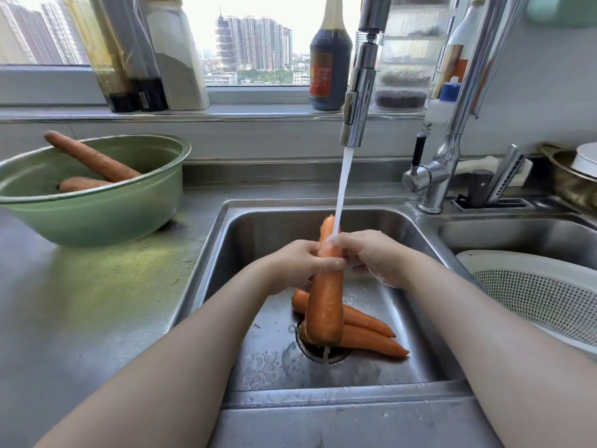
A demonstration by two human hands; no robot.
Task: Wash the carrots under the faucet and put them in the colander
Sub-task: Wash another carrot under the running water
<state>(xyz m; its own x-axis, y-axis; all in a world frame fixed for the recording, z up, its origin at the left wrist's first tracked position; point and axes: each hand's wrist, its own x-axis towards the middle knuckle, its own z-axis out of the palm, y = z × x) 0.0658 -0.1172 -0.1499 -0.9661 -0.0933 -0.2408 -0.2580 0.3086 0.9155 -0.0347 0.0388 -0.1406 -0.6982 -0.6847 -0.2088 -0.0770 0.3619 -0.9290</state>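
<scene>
At the surface's left edge sat a green bowl (pixel 97 221) with two carrots (pixel 93 161) leaning inside it. Over the sink (pixel 258 227), the left hand (pixel 297 265) had its fingers (pixel 326 262) curled round the middle of a long carrot (pixel 326 302), thick end hanging toward the drain, thin end up. The faucet (pixel 355 108) poured a stream (pixel 342 189) onto it (right where the fingertips met). The right hand (pixel 378 257) pinched the carrot just above the left, fingers bent against its right side. Other carrots (pixel 371 337) lay on the sink floor. The white colander (pixel 542 295) sat in the right-hand basin, apart from both hands.
</scene>
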